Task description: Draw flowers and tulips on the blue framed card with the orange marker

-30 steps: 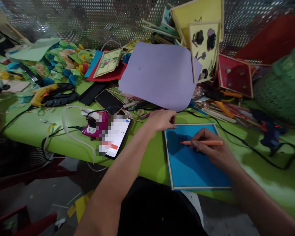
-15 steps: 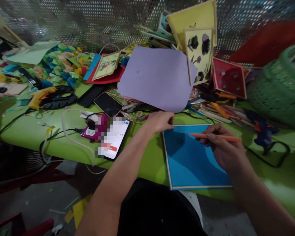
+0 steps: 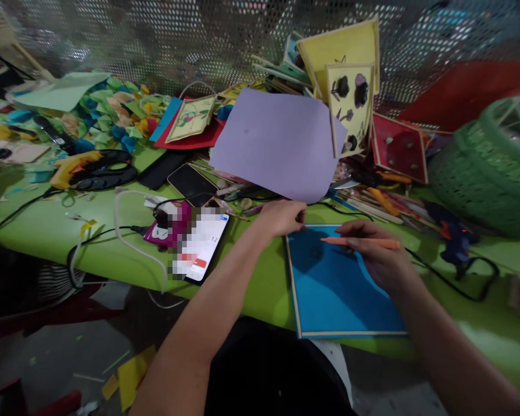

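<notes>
In my right hand (image 3: 379, 251) is an orange marker (image 3: 368, 241), held in a pinch with its tip pointing left, over the upper part of a blue framed board (image 3: 342, 306). Thin pale wooden strips edge the board. A small dark flower-like outline (image 3: 316, 252) is drawn near its upper left. My left hand (image 3: 283, 218) rests at the board's upper left corner, its fingers curled down onto the frame edge. Whether the marker's tip touches the blue surface is hard to tell.
Left of my left arm lie a lit phone (image 3: 203, 245) and a magenta power strip (image 3: 173, 222) with cables. Behind are a purple sheet (image 3: 277, 138), decorated yellow panels (image 3: 351, 110) and wooden sticks. A blue glue gun (image 3: 453, 234) and a green basket (image 3: 472, 167) stand right.
My right hand has moved left with the orange marker, bringing its tip nearer the drawn outline. My left hand stays at the corner of the blue board.
</notes>
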Motion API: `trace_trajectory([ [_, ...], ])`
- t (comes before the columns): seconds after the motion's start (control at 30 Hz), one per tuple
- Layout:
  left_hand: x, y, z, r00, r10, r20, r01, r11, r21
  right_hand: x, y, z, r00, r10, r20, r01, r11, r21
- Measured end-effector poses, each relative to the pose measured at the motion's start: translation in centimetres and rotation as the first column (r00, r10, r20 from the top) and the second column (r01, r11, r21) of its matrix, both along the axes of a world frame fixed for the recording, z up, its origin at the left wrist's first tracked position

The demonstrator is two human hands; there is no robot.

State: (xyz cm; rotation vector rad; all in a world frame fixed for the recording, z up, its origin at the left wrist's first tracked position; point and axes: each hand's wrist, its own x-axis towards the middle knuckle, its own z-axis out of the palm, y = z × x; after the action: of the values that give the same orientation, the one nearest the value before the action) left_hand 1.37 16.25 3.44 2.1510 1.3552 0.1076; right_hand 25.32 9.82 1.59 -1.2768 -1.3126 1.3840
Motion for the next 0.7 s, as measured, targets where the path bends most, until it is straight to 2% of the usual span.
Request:
trace_trajectory([
  [0.1,0.0,0.0,-0.1,1.0,0.001,0.015,-0.001,1.0,0.008,0.1,0.1,-0.8,0.991,0.039,0.126,-0.038,0.999,-0.01],
  [0.27,0.0,0.0,-0.1,1.0,0.0,0.012,0.0,1.0,0.001,-0.2,-0.1,-0.3,0.955,0.06,0.291,-0.075,0.996,0.042],
  [0.7,0.0,-0.1,0.0,1.0,0.002,0.015,-0.002,1.0,-0.003,-1.0,-0.3,0.7,0.92,0.074,0.386,-0.096,0.995,0.039],
])
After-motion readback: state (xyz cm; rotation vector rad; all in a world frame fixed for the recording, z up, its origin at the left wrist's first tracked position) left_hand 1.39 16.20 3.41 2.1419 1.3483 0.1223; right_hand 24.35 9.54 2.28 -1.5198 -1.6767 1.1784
